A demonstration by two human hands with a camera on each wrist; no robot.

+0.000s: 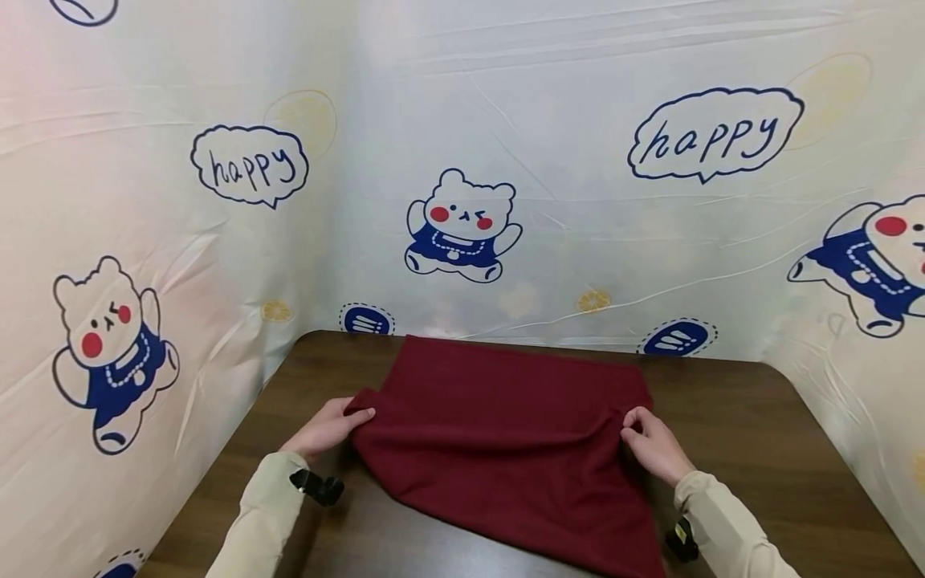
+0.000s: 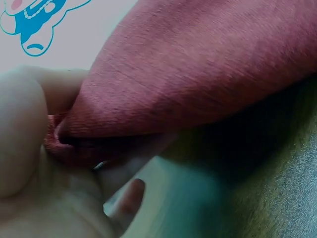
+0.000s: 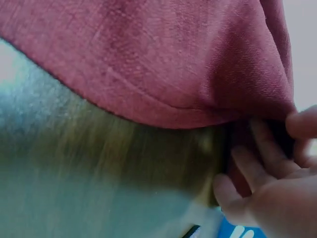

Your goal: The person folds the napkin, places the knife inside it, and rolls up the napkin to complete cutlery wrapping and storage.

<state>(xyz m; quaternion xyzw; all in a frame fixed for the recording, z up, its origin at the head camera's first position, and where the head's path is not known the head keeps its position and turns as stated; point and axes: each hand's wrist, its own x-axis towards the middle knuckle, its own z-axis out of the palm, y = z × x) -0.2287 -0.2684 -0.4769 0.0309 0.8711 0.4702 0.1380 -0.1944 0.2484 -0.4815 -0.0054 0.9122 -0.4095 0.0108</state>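
A dark red cloth spreads over the middle of the table, its far part lying flat and its near part lifted in loose folds between the two hands. At its left edge my left hand pinches the fabric between thumb and fingers; the left wrist view shows the bunched cloth tucked in that grip. My right hand pinches the opposite edge. In the right wrist view the right hand has its fingers partly behind the cloth, whose lower edge hangs in a curve over the wood.
The brown wooden table has rounded far corners. Behind it and along both sides hangs a pale curtain printed with bears and speech bubbles. A small black camera sits on the left wrist and another camera on the right.
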